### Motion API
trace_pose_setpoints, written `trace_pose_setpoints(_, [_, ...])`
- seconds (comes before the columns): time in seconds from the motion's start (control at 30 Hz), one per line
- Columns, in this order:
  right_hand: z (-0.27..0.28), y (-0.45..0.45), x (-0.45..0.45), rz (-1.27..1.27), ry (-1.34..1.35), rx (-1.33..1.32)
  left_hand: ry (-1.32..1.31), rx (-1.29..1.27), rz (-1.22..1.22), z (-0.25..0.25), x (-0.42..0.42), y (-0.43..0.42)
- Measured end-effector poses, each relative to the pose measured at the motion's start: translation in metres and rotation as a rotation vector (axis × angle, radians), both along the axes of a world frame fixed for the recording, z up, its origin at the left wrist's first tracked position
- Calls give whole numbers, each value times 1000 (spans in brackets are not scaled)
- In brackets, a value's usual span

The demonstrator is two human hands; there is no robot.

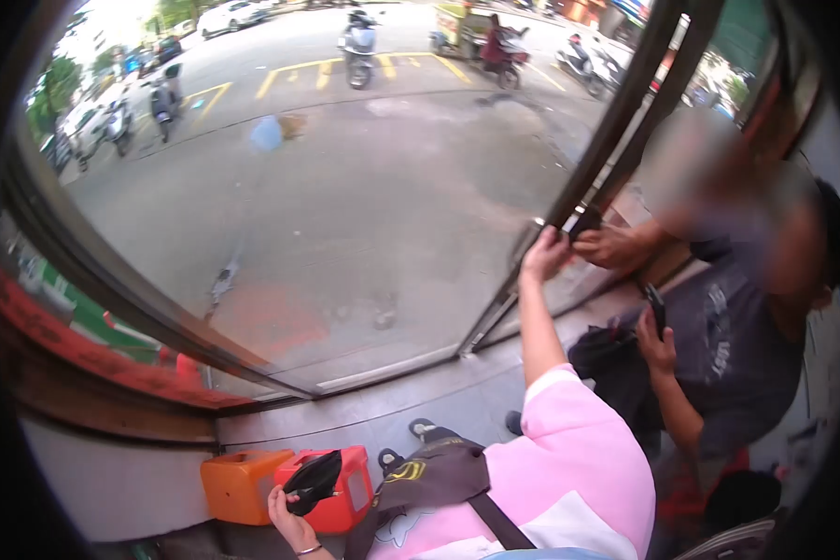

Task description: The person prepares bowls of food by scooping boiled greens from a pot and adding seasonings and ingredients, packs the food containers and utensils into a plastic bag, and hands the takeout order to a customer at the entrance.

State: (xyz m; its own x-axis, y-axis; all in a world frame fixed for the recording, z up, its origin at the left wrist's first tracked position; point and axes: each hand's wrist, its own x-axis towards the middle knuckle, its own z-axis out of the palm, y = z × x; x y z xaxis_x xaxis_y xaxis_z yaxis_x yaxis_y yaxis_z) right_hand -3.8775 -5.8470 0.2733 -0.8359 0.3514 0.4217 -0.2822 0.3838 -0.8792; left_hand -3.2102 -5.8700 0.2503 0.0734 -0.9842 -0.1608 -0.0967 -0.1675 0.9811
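At the lower left, my left hand pinches a small black pouch, which hangs over a red stool. My right arm reaches up and forward, and my right hand is closed at the handle on the edge of the glass door. What lies inside those fingers is mostly hidden. Right beside it, another person's hand is at the dark lock on the door frame. That person's other hand holds a black phone.
An orange stool and a red stool stand by the low wall at left. The other person is close on my right. A metal door track crosses the floor. Outside are parked scooters and a road.
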Motion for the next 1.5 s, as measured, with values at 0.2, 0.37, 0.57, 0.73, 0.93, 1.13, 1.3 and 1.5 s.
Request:
trace_pose_setpoints(0.2, [-72, 13, -115, 313, -31, -377, 303, 186, 206, 26, 30, -31])
trace_pose_setpoints(0.37, [-24, -9, -19, 336, -222, -567, 291, 166, 257, 3, 70, -48])
trace_pose_setpoints(0.57, [-54, -59, 58, 557, -251, -740, 267, 156, 267, 6, 70, -63])
trace_pose_setpoints(0.73, [-52, -110, 143, 665, -42, -481, 300, 171, 282, 23, 49, -61])
trace_pose_setpoints(0.93, [-8, -163, 237, 819, 161, -301, 360, 164, 323, 37, 48, -44])
trace_pose_setpoints(1.13, [12, -204, 313, 965, 75, -338, 386, 155, 333, 36, 71, -34])
trace_pose_setpoints(1.3, [34, -218, 346, 1117, 20, -233, 338, 137, 316, 17, 90, -28])
trace_pose_setpoints(1.5, [58, -228, 375, 1223, -37, -163, 259, 286, 113, 17, 98, -26])
